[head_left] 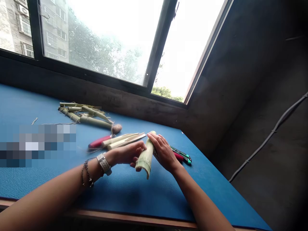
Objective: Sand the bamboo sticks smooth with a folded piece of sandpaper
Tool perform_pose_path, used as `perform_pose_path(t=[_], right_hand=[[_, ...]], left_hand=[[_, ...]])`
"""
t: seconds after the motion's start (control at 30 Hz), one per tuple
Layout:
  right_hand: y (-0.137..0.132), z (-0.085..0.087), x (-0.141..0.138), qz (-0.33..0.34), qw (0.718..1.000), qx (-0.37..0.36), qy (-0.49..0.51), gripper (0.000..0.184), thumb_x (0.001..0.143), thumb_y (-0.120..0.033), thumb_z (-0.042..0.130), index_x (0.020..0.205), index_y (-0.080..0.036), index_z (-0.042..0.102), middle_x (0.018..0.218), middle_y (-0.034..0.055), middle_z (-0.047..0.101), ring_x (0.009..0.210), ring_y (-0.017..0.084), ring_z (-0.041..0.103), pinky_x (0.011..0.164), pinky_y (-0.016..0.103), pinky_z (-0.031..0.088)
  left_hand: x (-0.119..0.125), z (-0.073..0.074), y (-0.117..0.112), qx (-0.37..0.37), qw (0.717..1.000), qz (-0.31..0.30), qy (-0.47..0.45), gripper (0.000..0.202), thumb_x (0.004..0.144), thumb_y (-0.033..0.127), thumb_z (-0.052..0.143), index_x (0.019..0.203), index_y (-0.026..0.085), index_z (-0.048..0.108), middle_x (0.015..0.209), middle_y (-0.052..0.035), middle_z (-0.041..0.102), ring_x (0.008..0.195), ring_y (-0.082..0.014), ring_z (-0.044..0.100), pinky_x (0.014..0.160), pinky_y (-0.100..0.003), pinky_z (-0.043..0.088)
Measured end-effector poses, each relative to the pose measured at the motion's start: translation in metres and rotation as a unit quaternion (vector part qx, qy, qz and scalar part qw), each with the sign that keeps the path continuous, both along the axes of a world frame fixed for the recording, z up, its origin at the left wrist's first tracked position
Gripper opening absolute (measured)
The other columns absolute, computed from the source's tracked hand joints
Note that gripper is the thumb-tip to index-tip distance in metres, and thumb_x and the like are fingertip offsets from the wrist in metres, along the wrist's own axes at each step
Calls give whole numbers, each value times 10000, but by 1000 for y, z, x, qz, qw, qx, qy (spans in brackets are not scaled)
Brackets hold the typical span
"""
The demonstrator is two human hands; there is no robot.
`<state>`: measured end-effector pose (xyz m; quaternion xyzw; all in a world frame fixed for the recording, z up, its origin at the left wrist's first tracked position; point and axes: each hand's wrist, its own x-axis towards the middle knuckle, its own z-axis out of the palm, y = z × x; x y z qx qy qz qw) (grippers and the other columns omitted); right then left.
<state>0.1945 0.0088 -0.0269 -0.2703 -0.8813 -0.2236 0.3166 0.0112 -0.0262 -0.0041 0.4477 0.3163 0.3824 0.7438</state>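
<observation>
A pale green piece of split bamboo (146, 158), hollow and curved like a trough, is held just above the blue table between my hands. My left hand (131, 154) grips it from the left side, fingers curled at its edge and partly hidden beneath it. From the right, my right hand (163, 150) wraps over its far part, fingers closed along the top. Just beyond my left hand lie split bamboo strips (120, 141) with pointed ends. A red-handled tool (99, 142) rests to their left, its kind unclear.
Several bamboo pieces tied with string (92, 120) lie at the back, beside a ball of twine (116, 128). A green-and-black utility knife (185, 156) and a red object (178, 157) are right of my right hand. A window (108, 38) stands behind the blue table (115, 192).
</observation>
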Motion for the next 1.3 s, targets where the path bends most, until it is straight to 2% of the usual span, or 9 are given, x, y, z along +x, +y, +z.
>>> perform_pose_path(t=[0.13,0.3,0.43,0.57,0.67,0.8,1.03,1.17,1.3], right_hand=[[0,0,1,-8,998,52,21,388,895,-159,439,1283,-157,454,1216,100,576,1113,196,536,1008,420,389],[0,11,12,-68,988,102,98,365,867,-109,422,1217,-132,524,1129,107,620,1055,209,559,896,352,476],[-11,36,12,-133,968,165,137,422,831,-52,406,1228,-142,515,1124,101,621,1020,220,567,846,344,495],[-49,58,-12,-158,959,189,140,377,866,-81,412,1223,-141,517,1107,106,629,1001,239,569,827,361,489],[-89,57,-35,-139,960,195,142,348,904,-158,418,1240,-161,509,1139,109,613,1026,247,559,845,372,473],[-138,38,-53,-122,958,206,156,396,919,-206,438,1312,-160,449,1236,138,548,1142,265,505,944,402,425],[-181,7,-26,-43,976,93,194,582,894,-44,323,1436,-240,245,1306,93,502,1222,221,456,985,419,431],[-201,0,-3,-72,941,96,316,558,876,-38,378,1392,-250,350,1280,61,532,1200,208,487,970,375,452],[-220,10,4,-99,903,144,393,520,871,-47,424,1340,-271,430,1263,45,549,1164,223,521,967,407,452]], left_hand=[[6,4,-3,26,984,-167,51,468,828,198,359,422,121,578,316,-13,386,268,-115,331,388,-267,362],[0,25,-7,129,980,-153,10,468,869,424,391,746,90,694,628,-80,622,432,-120,462,494,-235,405],[-8,25,-20,267,961,-42,-59,336,786,354,528,1053,184,642,1022,-73,653,887,-200,606,811,-294,469],[15,3,-53,402,911,70,-52,517,675,250,719,1166,226,559,1306,-85,511,1283,-258,380,1085,-385,281],[52,-5,-88,400,875,258,-84,541,732,306,696,1225,232,486,1375,-94,435,1330,-267,310,1108,-388,248],[81,1,-126,286,849,415,-157,370,877,434,466,1204,261,470,1319,-63,481,1291,-245,376,1102,-383,270],[36,4,-156,382,821,405,-125,221,872,381,500,941,217,630,1096,-40,601,1145,-219,510,1058,-326,332],[10,-10,-177,285,862,377,-183,205,865,443,491,940,253,480,592,67,553,472,-134,583,522,-266,519],[6,-30,-200,184,928,284,-156,247,849,461,516,850,246,393,645,57,592,363,-111,540,354,-204,409]])
